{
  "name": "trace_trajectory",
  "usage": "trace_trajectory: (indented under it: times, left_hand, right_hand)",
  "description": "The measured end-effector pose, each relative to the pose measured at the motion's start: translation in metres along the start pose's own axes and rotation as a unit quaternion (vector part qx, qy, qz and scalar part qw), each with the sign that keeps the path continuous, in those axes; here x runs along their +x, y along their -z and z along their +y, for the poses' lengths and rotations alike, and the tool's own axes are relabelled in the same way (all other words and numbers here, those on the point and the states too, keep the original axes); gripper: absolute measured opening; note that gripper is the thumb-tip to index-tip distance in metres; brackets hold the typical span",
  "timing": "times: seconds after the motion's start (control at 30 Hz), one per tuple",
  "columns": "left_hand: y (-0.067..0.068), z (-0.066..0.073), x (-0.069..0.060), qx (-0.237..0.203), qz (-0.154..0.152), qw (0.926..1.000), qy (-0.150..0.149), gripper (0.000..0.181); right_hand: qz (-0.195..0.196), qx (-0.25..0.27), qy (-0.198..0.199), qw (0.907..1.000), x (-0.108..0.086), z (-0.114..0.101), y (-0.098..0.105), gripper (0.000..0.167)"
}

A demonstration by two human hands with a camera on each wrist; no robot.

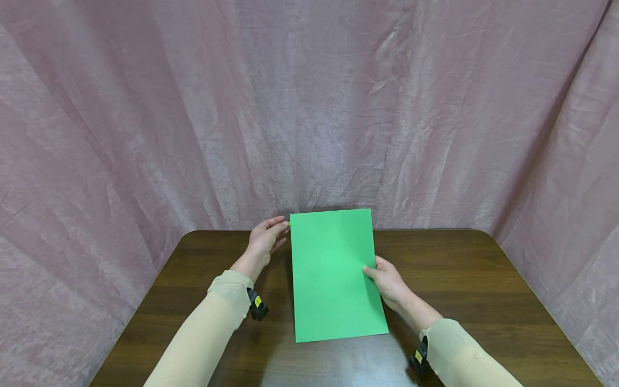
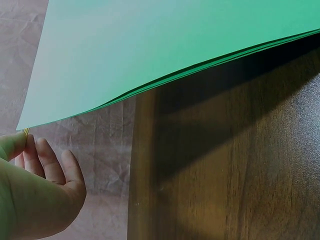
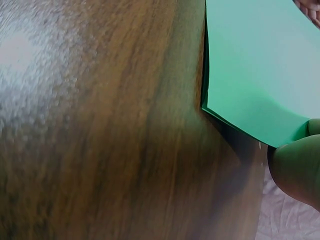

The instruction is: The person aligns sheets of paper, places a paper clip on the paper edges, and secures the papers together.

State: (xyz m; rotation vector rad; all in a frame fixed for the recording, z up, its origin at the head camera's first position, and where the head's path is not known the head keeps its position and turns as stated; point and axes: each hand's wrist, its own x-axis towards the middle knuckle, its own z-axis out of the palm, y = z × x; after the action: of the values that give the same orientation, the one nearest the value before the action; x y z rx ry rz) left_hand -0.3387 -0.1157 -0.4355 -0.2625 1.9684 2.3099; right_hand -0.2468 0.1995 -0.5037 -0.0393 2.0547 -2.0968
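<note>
Several green paper sheets (image 1: pixel 333 274) are held together, raised above the tabletop, with layered edges showing in the left wrist view. At their upper left corner my left hand (image 1: pixel 266 236) pinches a small yellow paper clip (image 2: pixel 26 131) between thumb and index finger; the other fingers are spread and loosely bent. The clip sits at the sheets' edge, and its far part is hidden. My right hand (image 1: pixel 388 280) grips the right edge of the sheets, thumb on the front and fingers behind. In the right wrist view, the thumb (image 3: pixel 295 167) presses near that edge.
A brown wooden table (image 1: pixel 435 258) lies beneath the sheets. Pink curtains (image 1: pixel 309 107) hang close behind its far edge and along both sides. Black wrist cameras (image 1: pixel 257 305) are strapped over the light sleeves.
</note>
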Motion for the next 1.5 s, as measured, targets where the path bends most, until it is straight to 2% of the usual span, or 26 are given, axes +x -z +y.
trace_trajectory:
  times: [0.33, 0.87, 1.5]
  left_hand:
    - [-0.0003, -0.0005, 0.0001, -0.007, 0.002, 1.0, 0.0, 0.036]
    - [-0.0021, -0.0009, 0.0001, -0.019, 0.01, 0.9998, 0.0, 0.036]
    - [-0.003, -0.0012, 0.0007, 0.0, 0.009, 1.0, 0.001, 0.034]
  right_hand:
    - [-0.006, -0.001, 0.001, 1.0, -0.0013, -0.0013, -0.0013, 0.043]
    - [0.001, 0.006, -0.003, 1.0, 0.0, -0.0001, -0.0022, 0.042]
    - [0.009, 0.007, -0.009, 0.9999, 0.0023, 0.0017, -0.0033, 0.041]
